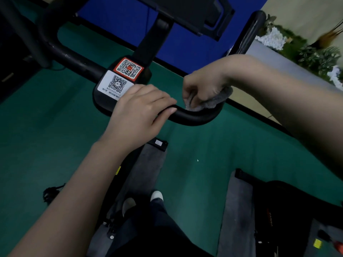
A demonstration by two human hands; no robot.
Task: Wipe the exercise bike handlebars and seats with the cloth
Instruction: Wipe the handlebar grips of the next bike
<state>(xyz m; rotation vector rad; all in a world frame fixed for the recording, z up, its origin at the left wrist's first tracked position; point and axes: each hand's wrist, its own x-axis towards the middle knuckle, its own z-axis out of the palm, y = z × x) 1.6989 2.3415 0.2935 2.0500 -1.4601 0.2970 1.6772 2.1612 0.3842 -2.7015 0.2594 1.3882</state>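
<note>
Two hands are on the black handlebar (194,118): the left hand (139,114) curls its fingers over the bar just beside the centre plate (103,98) with two QR stickers (128,68), and the right hand (202,86) bunches the grey cloth (211,102) in closed fingers, pressing it on the bar's right bend, above the green floor (55,127)

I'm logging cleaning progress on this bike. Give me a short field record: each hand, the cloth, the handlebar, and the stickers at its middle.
left hand: fingers curled over the handlebar, beside the stickers
right hand: grips the cloth, holding it on the handlebar's right bend
cloth: grey, bunched under the right hand
handlebar: black, curved tube
stickers: two QR codes, one red-bordered, one white
</note>
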